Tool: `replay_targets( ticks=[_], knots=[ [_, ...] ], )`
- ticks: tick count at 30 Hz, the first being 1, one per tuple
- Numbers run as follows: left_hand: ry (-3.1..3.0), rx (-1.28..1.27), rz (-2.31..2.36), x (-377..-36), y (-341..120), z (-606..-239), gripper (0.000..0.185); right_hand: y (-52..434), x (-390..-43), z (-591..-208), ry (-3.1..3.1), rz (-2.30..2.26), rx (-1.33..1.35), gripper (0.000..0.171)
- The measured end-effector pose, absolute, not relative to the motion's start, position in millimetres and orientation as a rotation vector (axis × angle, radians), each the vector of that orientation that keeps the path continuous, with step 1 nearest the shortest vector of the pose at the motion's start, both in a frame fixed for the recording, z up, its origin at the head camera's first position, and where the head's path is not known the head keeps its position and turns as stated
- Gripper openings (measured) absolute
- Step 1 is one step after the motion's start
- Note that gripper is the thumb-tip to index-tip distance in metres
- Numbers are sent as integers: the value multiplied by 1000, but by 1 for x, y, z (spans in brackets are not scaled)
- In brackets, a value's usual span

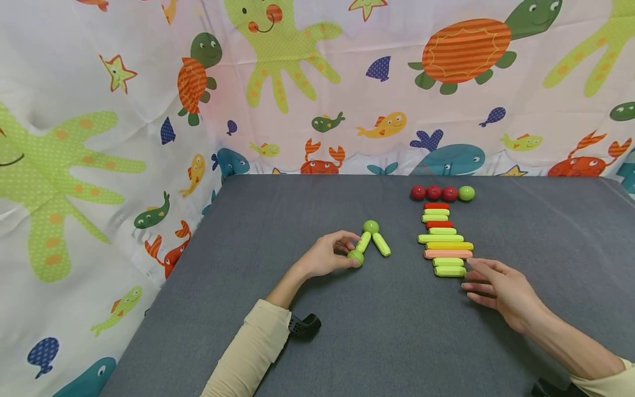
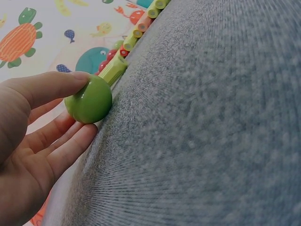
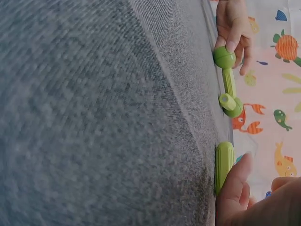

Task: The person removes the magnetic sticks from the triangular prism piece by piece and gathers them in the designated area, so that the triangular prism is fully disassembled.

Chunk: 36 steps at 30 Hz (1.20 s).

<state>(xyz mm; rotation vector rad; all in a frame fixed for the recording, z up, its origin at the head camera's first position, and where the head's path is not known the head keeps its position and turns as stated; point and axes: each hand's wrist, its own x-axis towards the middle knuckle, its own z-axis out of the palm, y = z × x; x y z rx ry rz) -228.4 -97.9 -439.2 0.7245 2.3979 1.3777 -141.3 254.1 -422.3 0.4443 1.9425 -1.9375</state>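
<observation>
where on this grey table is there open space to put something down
Bare grey felt table lies left of the left hand, along the near edge between both forearms, and right of the stacked coloured plastic sticks. Crowded: that stack, the right hand, and the green stick-and-ball figure.

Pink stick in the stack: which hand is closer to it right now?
Right. The right hand lies open just below and right of the pink stick, fingertips by the stack's lowest sticks. The left hand is well off to the left, pinching a green ball.
</observation>
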Motion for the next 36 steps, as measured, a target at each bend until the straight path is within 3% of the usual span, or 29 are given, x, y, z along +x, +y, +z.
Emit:
replay_targets(
  ticks=[5, 11, 14, 28, 36],
  knots=[
    [2385, 740, 1382, -224, -97, -433, 51, 253, -146, -422, 1981, -1858, 421, 74],
    [2368, 725, 1368, -220, -97, -423, 52, 250, -154, -414, 1950, -1885, 356, 68],
    [2368, 722, 1378, -228, -98, -438, 54, 249, -157, -410, 1934, -1880, 325, 69],
    [2414, 730, 1371, -228, -99, -441, 50, 238, -174, -403, 1852, -1879, 223, 80],
    [2409, 733, 1378, -229, -97, -442, 51, 231, -183, -401, 1790, -1903, 64, 72]
  ],
)
